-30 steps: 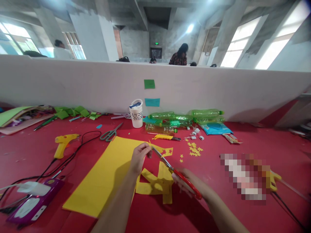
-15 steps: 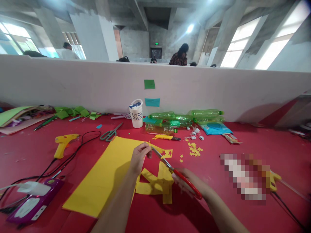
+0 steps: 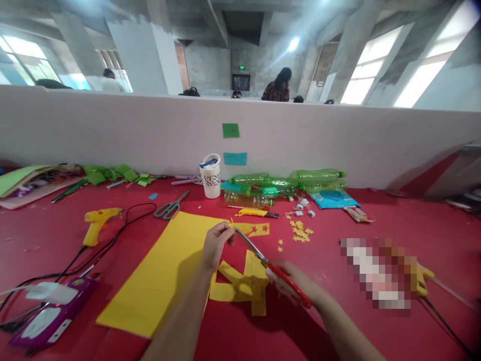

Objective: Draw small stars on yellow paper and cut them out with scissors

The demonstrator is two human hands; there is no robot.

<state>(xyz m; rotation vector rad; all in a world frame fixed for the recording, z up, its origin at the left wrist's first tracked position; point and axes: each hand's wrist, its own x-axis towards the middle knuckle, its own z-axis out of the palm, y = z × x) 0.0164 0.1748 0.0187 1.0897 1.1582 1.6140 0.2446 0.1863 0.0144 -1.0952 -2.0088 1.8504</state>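
Between the fingertips of my left hand (image 3: 218, 241) is pinched a small yellow piece, part of a yellow strip (image 3: 259, 229) with star-shaped holes that stretches to the right behind the blades. My right hand (image 3: 291, 281) is closed round the red handles of a pair of scissors (image 3: 259, 253). The blade tips meet the yellow piece at my left fingertips and look nearly closed. Yellow offcut strips (image 3: 240, 283) lie crossed under my hands. A large yellow sheet (image 3: 161, 271) is beneath my left forearm. Small cut yellow stars (image 3: 300, 233) lie in a loose pile to the right.
A yellow cutter (image 3: 255, 213), a white cup (image 3: 210, 175) and green plastic bottles (image 3: 285, 183) stand or lie along the partition. To the left are grey-handled scissors (image 3: 171, 206), a yellow glue gun (image 3: 99, 223) with its cable, and a purple power strip (image 3: 52, 313).
The strip with star holes has swung slightly, its right end now a little higher and farther right. My hands and the scissors have hardly moved.
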